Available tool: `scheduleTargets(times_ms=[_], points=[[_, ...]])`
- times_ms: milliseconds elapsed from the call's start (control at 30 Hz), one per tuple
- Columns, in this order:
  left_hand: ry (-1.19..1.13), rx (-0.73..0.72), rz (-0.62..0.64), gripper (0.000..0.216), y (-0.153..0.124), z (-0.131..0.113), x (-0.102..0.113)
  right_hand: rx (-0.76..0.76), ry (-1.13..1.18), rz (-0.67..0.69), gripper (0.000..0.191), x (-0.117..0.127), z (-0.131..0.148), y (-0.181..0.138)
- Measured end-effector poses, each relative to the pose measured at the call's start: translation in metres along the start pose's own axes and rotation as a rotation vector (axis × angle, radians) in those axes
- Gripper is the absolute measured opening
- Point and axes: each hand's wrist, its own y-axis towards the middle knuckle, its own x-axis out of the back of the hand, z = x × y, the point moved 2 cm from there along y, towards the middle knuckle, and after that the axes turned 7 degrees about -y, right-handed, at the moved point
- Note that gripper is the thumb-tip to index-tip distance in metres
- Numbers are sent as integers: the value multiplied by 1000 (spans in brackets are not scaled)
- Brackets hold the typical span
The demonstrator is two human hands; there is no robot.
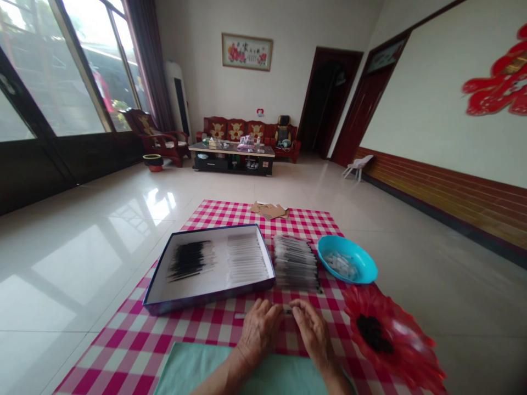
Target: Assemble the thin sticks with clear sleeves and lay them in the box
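My left hand (260,323) is closed around a slim, pen-like tube (239,316), held level above the checked cloth. The tube's pale end sticks out to the left of the fist. At its other end, my right hand (310,326) pinches with thumb and forefinger, where a small dark bit shows. Just beyond my hands lies a stack of slim clear-and-dark pens (295,263). To its left, a shallow white-lined box (218,274) holds black thin rods (188,260) and a row of clear tubes (247,259).
A blue bowl (366,263) of small whitish clear pieces (341,264) stands right of the stack. Nearer is a red flower-shaped dish (411,351) with black bits (374,333). A green cloth (193,365) lies under my forearms; torn cardboard (269,210) lies at the table's far edge.
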Motion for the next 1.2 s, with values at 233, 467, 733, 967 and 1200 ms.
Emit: scheduleTargets(times_ms=[233,467,733,967,1200], points=[[4,-8,4,18,0,0,0,166,-150,-28,25,-3,2,3],[3,-2,23,19,-1,-1,-1,110,-80,7,24,-2,0,-1],[5,1,6,16,0,2,-5,177,-182,-19,28,-6,-3,4],[3,76,-20,19,2,2,-4,225,-241,122,14,2,5,-2],[-5,68,-68,18,1,4,-6,312,-279,228,18,-1,13,-5]])
